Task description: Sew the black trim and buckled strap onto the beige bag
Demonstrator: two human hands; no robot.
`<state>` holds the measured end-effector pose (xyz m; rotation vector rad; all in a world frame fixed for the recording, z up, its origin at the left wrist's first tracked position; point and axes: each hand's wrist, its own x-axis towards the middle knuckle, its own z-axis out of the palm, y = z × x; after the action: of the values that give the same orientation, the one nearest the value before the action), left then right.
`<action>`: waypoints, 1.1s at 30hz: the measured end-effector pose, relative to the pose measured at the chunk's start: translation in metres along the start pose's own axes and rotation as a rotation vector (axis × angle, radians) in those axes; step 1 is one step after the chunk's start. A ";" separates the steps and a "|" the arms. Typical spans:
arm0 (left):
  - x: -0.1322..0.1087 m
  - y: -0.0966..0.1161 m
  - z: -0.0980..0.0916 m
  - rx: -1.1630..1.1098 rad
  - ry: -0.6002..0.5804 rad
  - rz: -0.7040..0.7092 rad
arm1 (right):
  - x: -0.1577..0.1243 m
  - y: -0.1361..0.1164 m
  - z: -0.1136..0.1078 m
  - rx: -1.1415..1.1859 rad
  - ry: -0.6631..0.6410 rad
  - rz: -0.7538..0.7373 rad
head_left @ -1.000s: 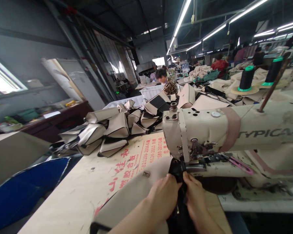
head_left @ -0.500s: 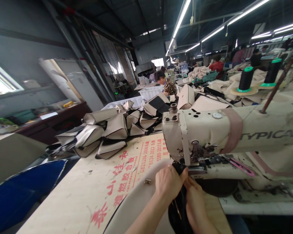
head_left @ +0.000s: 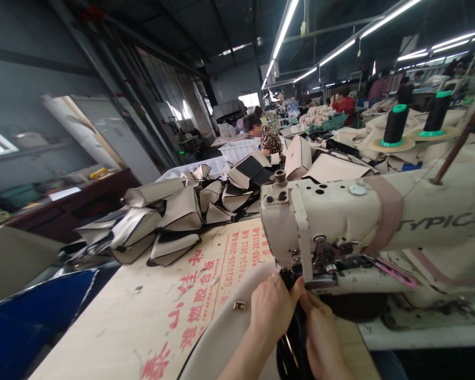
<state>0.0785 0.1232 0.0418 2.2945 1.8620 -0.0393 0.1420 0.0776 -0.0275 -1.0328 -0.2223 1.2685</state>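
Observation:
Under the head of a cream sewing machine [head_left: 287, 227] lies a beige bag piece [head_left: 225, 322] with black edging and a small metal clasp [head_left: 239, 305]. Its black inner part [head_left: 291, 348] runs down between my hands, and a shiny metallic strip shows on it. My left hand [head_left: 272, 306] is closed on the bag piece just left of the needle area, thumb pressing on the black part. Close on its right, my right hand [head_left: 320, 322] pinches the black part with its fingers together. The needle and the stitched edge are hidden behind my hands.
Beige bag pieces [head_left: 182, 208] lie heaped behind the plywood table [head_left: 142, 311]. Two black thread cones [head_left: 395, 126] stand behind the machine. Pink-handled snips [head_left: 393, 272] rest on the machine. A blue container [head_left: 35, 311] is at lower left. A co-worker [head_left: 269, 140] sits beyond the heap.
The head view has shifted slightly, with the background sliding left. Both hands keep their hold by the needle, and the bag piece below them has shifted a little.

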 end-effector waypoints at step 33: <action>0.000 -0.010 0.007 -0.177 0.011 -0.056 | 0.005 -0.007 -0.015 -0.180 0.024 0.102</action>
<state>0.0694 0.1236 0.0338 2.1288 1.8537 0.1252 0.1582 0.0745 -0.0320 -1.2255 -0.2726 1.3453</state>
